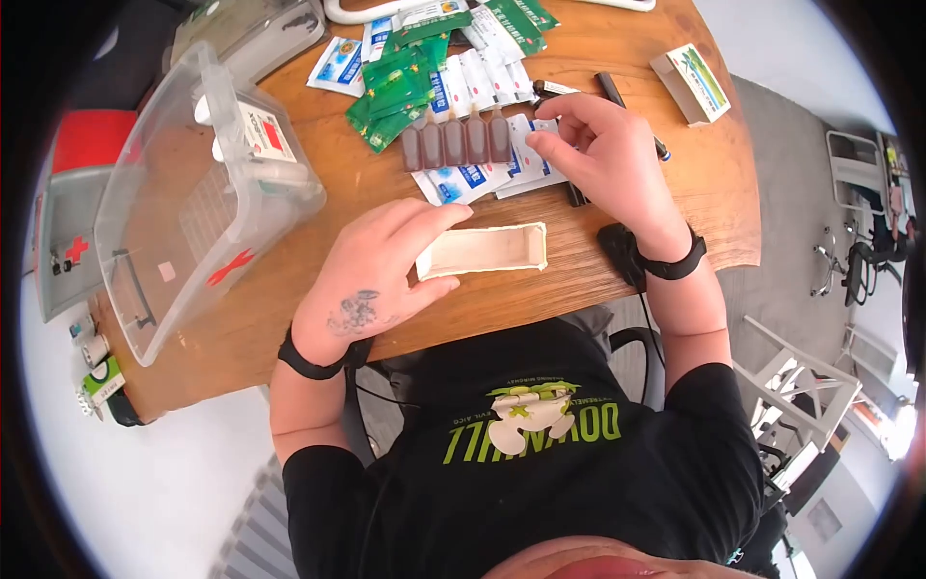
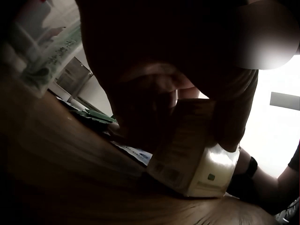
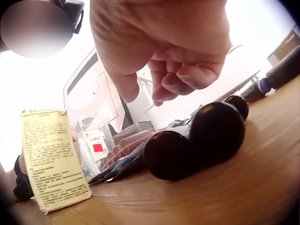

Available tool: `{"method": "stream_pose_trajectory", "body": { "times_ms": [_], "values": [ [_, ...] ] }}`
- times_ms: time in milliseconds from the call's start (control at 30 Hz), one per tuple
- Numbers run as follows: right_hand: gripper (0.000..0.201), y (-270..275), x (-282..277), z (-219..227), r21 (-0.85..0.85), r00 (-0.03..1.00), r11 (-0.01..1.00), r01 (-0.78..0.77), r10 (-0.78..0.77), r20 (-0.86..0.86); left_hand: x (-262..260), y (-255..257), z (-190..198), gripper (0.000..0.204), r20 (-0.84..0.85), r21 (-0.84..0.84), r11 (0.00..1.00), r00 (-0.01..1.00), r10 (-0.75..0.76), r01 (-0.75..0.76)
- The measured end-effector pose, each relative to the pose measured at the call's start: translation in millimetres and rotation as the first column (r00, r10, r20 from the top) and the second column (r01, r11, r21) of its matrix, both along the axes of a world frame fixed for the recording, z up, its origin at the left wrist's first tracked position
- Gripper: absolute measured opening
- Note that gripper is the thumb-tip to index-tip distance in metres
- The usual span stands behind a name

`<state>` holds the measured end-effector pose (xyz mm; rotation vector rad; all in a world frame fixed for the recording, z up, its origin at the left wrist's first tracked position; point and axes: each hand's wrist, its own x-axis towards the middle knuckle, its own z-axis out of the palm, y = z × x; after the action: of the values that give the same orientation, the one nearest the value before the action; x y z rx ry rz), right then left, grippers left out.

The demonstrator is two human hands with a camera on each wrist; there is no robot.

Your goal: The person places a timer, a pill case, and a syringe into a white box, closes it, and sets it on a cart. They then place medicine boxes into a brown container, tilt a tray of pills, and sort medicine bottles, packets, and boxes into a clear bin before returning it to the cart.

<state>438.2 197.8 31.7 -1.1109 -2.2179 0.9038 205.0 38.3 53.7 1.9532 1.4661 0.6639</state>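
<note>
My left hand [image 1: 362, 265] grips one end of a small pale carton [image 1: 492, 236] near the table's front edge, thumb on one side and fingers on the other. The carton's open side faces up in the head view, and its inside looks bare. In the right wrist view the printed outer face of the carton [image 3: 54, 159] shows. My right hand [image 1: 612, 159] hovers over the table with loosely bent fingers and nothing between them. Just left of its fingertips lies a strip of brown plastic ampoules [image 1: 455, 145], on top of blue-and-white sachets [image 1: 458, 181].
Green sachets [image 1: 395, 87] lie heaped beyond the ampoules. A clear plastic bin [image 1: 145, 241] stands at left. Black markers [image 1: 610, 89] lie under and beyond my right hand, their round ends [image 3: 218, 133] close to the right wrist camera. Another small box [image 1: 690, 85] sits far right.
</note>
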Motion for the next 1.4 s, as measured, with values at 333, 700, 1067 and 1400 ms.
{"method": "stream_pose_trajectory", "body": {
  "times_ms": [333, 700, 1067, 1400],
  "values": [
    [0.041, -2, -41, -2, 0.058, 0.958, 0.998, -0.022, 0.004, 0.285, -16, -9, -13, 0.058, 0.061, 0.042, 0.997, 0.996, 0.064, -0.066],
    [0.033, -5, -30, 1, -0.126, 0.992, 0.988, -0.092, 0.101, 0.072, -11, -9, -25, 0.055, 0.123, 0.115, 0.988, 0.989, 0.086, -0.1],
    [0.027, -13, 12, 7, 0.034, 0.841, 0.957, -0.29, 0.271, -0.468, -10, -8, -22, 0.068, 0.189, -0.141, 0.972, 0.958, 0.214, -0.189],
    [0.025, -15, 0, 14, 0.097, 0.788, 0.822, -0.562, 0.567, -0.239, -7, -6, -15, 0.092, 0.302, -0.343, 0.91, 0.891, 0.34, -0.232]
  ]
}}
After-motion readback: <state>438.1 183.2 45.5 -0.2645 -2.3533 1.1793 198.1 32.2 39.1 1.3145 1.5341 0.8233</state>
